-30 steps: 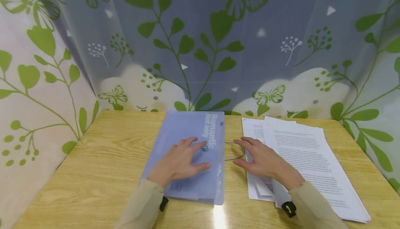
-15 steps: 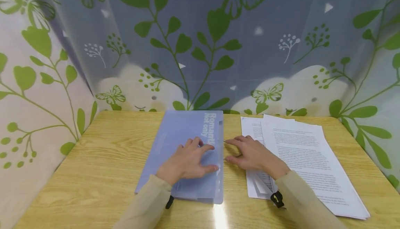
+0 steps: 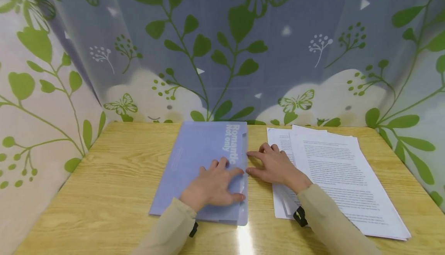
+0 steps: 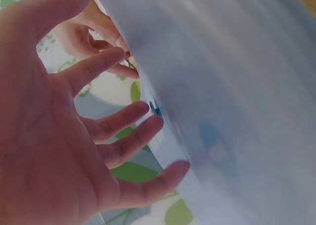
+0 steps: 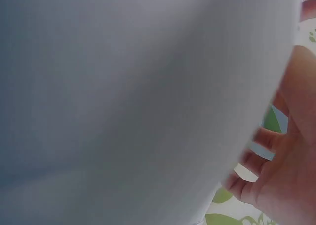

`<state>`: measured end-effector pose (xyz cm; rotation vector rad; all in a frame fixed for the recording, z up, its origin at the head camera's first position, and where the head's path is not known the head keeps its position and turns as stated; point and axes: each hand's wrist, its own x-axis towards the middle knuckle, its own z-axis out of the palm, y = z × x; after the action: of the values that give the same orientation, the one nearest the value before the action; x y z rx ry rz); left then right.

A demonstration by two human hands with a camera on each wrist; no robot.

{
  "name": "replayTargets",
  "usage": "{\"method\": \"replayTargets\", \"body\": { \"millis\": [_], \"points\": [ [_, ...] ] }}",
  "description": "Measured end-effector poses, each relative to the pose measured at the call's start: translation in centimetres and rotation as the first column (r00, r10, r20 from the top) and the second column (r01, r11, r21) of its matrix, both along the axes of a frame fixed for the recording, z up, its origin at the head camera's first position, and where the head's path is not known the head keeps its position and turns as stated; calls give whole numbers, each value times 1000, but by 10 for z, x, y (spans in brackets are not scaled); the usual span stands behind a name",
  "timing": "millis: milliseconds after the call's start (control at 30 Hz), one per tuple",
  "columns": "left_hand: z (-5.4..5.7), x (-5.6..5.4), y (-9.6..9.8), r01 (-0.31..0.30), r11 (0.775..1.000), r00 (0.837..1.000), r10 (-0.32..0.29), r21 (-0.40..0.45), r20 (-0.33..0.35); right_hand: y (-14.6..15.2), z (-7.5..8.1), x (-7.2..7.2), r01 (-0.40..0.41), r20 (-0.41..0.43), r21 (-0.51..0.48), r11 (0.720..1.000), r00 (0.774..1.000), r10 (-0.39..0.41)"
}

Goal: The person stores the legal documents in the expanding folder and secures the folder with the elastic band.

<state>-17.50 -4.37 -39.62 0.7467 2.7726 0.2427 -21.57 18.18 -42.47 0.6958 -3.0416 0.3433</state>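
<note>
A translucent blue plastic folder (image 3: 187, 162) with white lettering lies flat on the table. My left hand (image 3: 213, 187) is spread low over its right half, thumb and forefinger pointing toward the right edge. The left wrist view shows that hand's fingers (image 4: 153, 190) extended and parted beside the folder's surface. My right hand (image 3: 274, 166) is at the right edge, thumb and forefinger apart with their tips right at it. A short piece of dark cord (image 4: 129, 61) shows between those tips in the left wrist view. The blue-green button on the folder is hidden by my left hand.
Printed paper sheets (image 3: 333, 170) lie stacked, slightly fanned, on the right, partly under my right forearm. The wooden table (image 3: 114, 170) extends left of the folder. A curtain (image 3: 222, 54) with leaves and butterflies hangs behind the table's far edge.
My right hand has moved left, off the papers, to the folder's edge. The cord loop that stuck out there is no longer visible in the head view. My left hand has slid right and nearer.
</note>
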Motion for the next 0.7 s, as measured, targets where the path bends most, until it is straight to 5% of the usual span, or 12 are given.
{"method": "replayTargets", "body": {
  "millis": [700],
  "points": [
    [1, 8, 9, -19, 998, 1000, 19, -53, 0, 0, 2, 0, 25, 23, 12, 1000, 999, -26]
  ]
}}
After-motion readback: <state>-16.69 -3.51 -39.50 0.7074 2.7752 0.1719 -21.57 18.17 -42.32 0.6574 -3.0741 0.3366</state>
